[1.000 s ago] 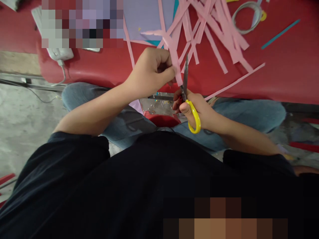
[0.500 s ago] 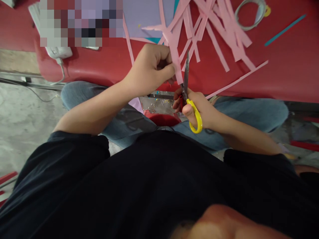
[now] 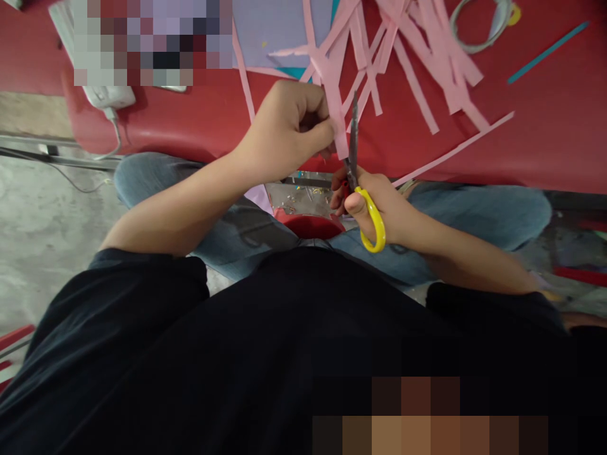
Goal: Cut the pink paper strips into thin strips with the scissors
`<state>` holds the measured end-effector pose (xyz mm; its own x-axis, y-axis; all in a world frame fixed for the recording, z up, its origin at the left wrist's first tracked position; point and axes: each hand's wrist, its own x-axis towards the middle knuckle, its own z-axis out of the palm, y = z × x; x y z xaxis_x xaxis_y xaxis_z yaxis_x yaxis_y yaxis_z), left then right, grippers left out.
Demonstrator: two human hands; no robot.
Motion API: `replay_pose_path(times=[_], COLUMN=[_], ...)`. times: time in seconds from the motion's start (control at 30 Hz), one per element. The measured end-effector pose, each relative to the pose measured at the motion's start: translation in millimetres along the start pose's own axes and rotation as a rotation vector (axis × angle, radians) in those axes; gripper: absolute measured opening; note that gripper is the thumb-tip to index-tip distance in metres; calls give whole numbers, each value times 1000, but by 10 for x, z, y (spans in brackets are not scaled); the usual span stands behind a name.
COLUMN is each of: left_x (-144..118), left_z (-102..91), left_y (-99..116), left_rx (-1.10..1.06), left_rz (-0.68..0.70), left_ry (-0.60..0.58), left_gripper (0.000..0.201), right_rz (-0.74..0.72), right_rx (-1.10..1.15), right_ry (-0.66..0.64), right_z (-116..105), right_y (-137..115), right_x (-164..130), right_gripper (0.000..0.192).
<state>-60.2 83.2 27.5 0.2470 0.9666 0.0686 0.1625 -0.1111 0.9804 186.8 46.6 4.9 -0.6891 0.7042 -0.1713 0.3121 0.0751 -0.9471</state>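
Between the thumb and fingers of my left hand [image 3: 296, 129] is a pink paper strip [image 3: 336, 104], its lower end pointing down toward my lap. My right hand [image 3: 372, 202] grips a pair of scissors [image 3: 373, 221] with a yellow handle loop. Their blades are apart and point up, right beside the strip's lower end; one blade is partly hidden behind the paper. Farther up, a pile of loose pink paper strips [image 3: 417, 57] lies on the red table [image 3: 535, 145].
A roll of tape [image 3: 474, 47] and a thin blue strip [image 3: 547, 52] lie at the right. Lilac paper sheets [image 3: 284, 31] are at the back. A white charger with a cable [image 3: 111, 98] sits at the left. Small scraps [image 3: 303, 193] litter the floor below the table edge.
Almost nothing differs. The view has shifted slightly, and the scissors have tilted a touch to the left beside the strip. Both hands keep their holds.
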Motion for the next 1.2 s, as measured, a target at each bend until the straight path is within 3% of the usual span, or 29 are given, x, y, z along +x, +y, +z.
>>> replay_pose_path(times=[0.27,0.5,0.73,1.2], left_x=[17,27,43,36], left_z=[-16,10,-3,3], left_y=[-37,-67,-22,-39], left_rx=[33,-46,-17,-68], left_rz=[-43,95,88,79], left_ry=[8,57,56,75], left_gripper=[15,22,25,26], right_rz=[21,4,27,65], right_rx=[32,-40,-70,-34], right_ry=[1,30,65,95], right_z=[33,42,61,104], right_y=[6,-13,-59,-67], right_x=[-9,-6,8,5], right_gripper=[65,62,67,57])
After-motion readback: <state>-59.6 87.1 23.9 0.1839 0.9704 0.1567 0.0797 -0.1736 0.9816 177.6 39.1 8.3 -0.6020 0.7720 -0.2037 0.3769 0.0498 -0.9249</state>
